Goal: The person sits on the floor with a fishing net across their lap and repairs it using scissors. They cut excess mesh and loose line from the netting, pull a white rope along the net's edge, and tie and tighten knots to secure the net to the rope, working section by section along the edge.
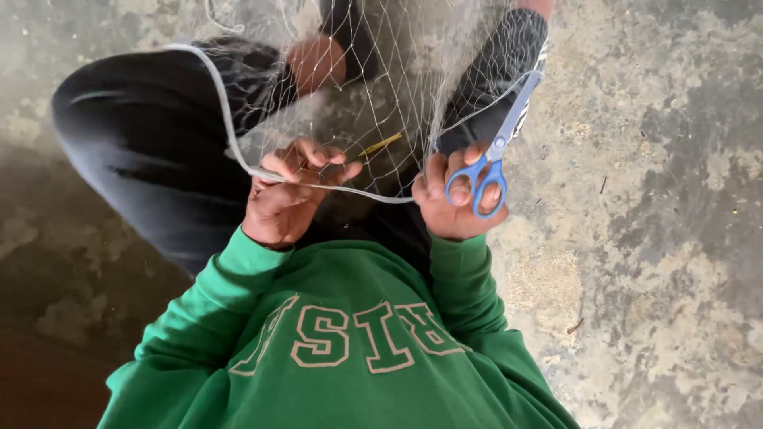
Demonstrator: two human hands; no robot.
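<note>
A fine white fishing net is stretched over my raised knees, edged by a thick white cord. My left hand pinches the cord and some mesh between thumb and fingers. My right hand grips the net's edge and also holds blue-handled scissors, fingers through the loops, blades pointing up and to the right. A small yellow netting needle lies caught in the mesh between the hands. I wear a green sweatshirt and black trousers.
Rough, mottled grey concrete floor surrounds me on the right and left. A dark shadowed patch covers the lower left corner. A small twig lies on the floor to the right.
</note>
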